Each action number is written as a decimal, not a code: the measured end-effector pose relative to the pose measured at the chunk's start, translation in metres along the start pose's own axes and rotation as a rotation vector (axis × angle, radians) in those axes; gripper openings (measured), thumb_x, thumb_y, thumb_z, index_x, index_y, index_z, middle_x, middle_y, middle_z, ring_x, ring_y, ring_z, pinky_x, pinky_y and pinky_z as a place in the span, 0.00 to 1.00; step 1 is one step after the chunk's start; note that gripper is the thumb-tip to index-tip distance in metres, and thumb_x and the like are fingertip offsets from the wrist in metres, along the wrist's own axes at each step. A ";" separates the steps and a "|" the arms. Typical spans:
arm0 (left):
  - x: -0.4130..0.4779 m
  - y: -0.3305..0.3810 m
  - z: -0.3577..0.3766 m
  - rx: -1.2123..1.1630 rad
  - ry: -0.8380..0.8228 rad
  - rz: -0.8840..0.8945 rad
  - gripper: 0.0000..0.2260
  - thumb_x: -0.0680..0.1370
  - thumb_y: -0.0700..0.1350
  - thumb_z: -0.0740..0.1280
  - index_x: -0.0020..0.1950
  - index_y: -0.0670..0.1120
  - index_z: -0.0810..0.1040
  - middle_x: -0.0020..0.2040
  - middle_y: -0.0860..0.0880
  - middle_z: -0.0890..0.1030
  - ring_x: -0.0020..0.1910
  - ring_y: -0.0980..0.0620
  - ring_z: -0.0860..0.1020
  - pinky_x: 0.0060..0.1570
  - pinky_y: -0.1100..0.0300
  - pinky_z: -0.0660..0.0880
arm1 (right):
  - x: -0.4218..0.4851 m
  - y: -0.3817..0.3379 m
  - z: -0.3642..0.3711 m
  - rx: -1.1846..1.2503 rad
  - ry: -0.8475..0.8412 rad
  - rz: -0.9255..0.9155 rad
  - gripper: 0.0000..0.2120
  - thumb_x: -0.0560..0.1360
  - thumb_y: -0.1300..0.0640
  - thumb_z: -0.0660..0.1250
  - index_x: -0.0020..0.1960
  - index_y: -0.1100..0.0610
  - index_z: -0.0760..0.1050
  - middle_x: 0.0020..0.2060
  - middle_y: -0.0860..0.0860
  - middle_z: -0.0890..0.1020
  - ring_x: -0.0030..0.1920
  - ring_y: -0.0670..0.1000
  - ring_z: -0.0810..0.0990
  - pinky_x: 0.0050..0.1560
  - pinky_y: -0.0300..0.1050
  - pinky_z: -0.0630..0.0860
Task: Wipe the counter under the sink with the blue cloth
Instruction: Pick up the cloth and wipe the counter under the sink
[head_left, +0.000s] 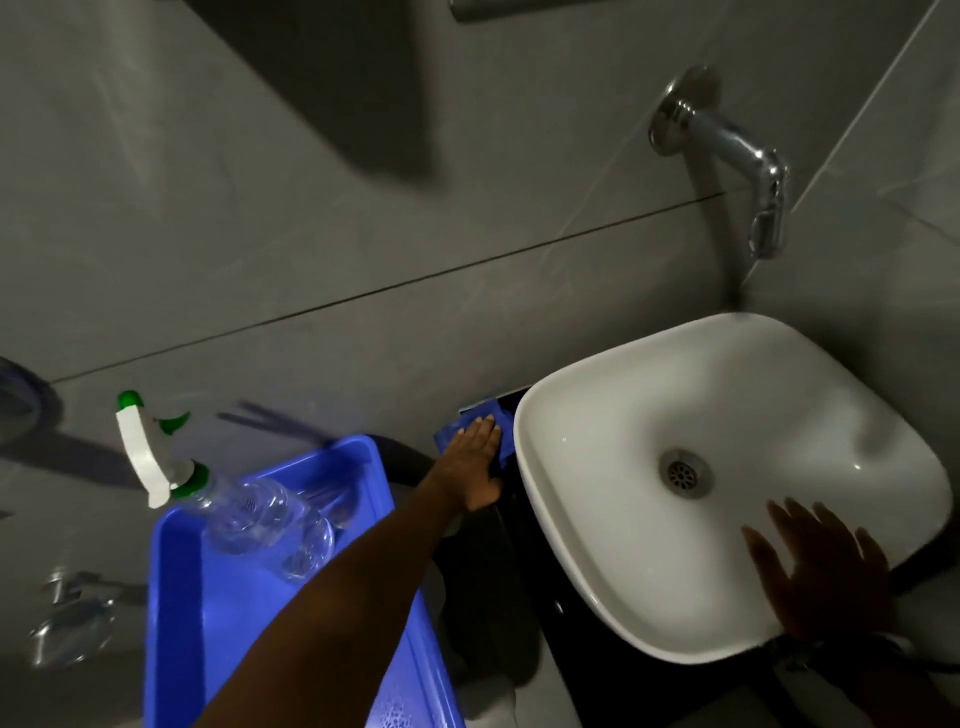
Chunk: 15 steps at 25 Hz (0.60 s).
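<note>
Wiping is under way: the left hand (474, 457), fingers flat and together, presses the blue cloth (485, 415) onto the dark worktop (511, 540) beside the sink (613, 561), the right hand (826, 577) rests spread on its rim, and the next stroke probably needs steady downward pressure.

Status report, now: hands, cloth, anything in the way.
Left hand flat on blue cloth, pressing it to the dark counter beside the sink. Right hand open over sink's near rim. Nothing in the way.

One sink (727, 395), one tap (727, 140), one cloth (470, 421), one tub (208, 623), one spray bottle (218, 499), two hands: left (475, 467), right (826, 577).
</note>
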<state>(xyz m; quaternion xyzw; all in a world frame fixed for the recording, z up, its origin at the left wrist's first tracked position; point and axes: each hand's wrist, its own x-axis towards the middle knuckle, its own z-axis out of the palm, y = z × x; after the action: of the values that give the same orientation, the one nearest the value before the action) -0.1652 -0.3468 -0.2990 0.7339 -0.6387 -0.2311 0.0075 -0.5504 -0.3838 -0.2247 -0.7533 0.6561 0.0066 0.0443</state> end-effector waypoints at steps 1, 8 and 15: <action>-0.011 0.002 0.006 -0.006 -0.003 -0.007 0.38 0.77 0.48 0.65 0.79 0.41 0.47 0.81 0.40 0.45 0.80 0.44 0.44 0.77 0.51 0.40 | 0.001 0.000 0.000 0.002 -0.012 0.005 0.43 0.68 0.31 0.40 0.70 0.54 0.69 0.71 0.54 0.72 0.73 0.57 0.64 0.75 0.59 0.53; -0.126 0.086 0.065 -0.010 -0.013 0.121 0.38 0.70 0.56 0.68 0.76 0.40 0.63 0.77 0.39 0.59 0.78 0.43 0.58 0.76 0.52 0.36 | 0.007 0.012 0.011 -0.045 -0.062 0.014 0.43 0.68 0.28 0.34 0.73 0.48 0.63 0.74 0.48 0.66 0.75 0.52 0.59 0.76 0.58 0.52; -0.226 0.211 0.106 -0.092 -0.534 0.193 0.37 0.64 0.66 0.67 0.69 0.49 0.75 0.71 0.46 0.74 0.71 0.51 0.72 0.72 0.53 0.44 | -0.030 0.004 -0.009 0.354 0.073 -0.021 0.33 0.75 0.39 0.48 0.71 0.59 0.66 0.74 0.59 0.64 0.75 0.59 0.60 0.75 0.59 0.53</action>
<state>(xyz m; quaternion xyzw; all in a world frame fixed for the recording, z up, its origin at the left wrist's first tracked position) -0.4163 -0.1425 -0.2548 0.5818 -0.6738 -0.4430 -0.1058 -0.5592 -0.3551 -0.2144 -0.7405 0.6401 -0.1369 0.1521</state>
